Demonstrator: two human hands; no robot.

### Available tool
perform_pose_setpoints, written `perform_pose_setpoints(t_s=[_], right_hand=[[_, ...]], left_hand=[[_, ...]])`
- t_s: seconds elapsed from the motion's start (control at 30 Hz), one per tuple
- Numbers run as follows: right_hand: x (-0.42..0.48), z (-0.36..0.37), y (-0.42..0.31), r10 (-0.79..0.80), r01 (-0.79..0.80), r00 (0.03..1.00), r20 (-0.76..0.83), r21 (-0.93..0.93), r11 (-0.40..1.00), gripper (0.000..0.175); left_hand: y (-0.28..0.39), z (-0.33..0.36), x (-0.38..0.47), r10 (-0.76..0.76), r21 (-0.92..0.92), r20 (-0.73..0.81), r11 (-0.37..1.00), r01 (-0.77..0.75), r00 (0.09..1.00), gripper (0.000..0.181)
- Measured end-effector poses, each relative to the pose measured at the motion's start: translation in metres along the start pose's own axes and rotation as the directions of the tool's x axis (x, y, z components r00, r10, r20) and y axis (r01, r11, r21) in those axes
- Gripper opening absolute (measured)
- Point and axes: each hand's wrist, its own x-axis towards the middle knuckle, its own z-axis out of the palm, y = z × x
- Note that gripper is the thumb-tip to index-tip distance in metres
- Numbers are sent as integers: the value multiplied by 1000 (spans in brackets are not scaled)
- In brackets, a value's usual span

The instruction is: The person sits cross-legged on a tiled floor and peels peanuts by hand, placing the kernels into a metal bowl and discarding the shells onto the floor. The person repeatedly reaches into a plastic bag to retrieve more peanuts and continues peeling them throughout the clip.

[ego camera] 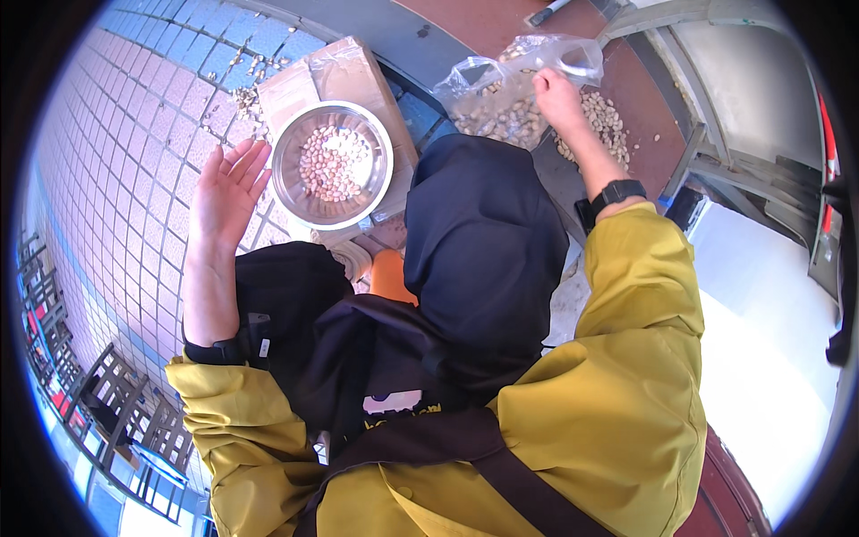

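Observation:
My left hand point(235, 176) is raised palm up just left of a stainless steel bowl point(386, 168), fingers apart and nothing in it. Shelled peanuts point(330, 164) lie in the bottom of the bowl, which rests on a flattened cardboard box point(359, 74). My right hand point(556, 92) is at the upper right, its fingers curled at the edge of a clear plastic bag point(496, 107) of unshelled peanuts. Whether it grips the bag or a peanut cannot be told. Beside and below that hand, loose unshelled peanuts point(604, 127) are heaped on a reddish-brown surface.
Broken shells point(248, 104) lie scattered on the tiled floor point(144, 144) beyond the cardboard. My dark-clad knees rise between bowl and bag. At the right stand a metal frame point(704, 87) and a white panel point(758, 268). Slatted benches point(114, 403) are at the lower left.

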Motion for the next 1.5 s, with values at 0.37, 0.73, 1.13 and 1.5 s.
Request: perform_pose_setpoints(t_s=[0.37, 0.73, 1.13, 1.5], right_hand=[[-28, 33, -19, -71, 255, 569, 819, -94, 962, 25], [3, 65, 55, 440, -578, 812, 385, 421, 699, 14], [28, 96, 60, 491, -439, 779, 389, -219, 871, 69], [35, 101, 35, 332, -234, 844, 422, -267, 935, 58]], left_hand=[[-12, 0, 32, -126, 21, 189, 992, 124, 974, 34], [-24, 6, 50, -186, 121, 108, 978, 173, 977, 34], [-27, 4, 62, -224, 132, 75, 968, 213, 972, 33], [-29, 12, 60, -216, 159, 47, 966, 206, 975, 33]])
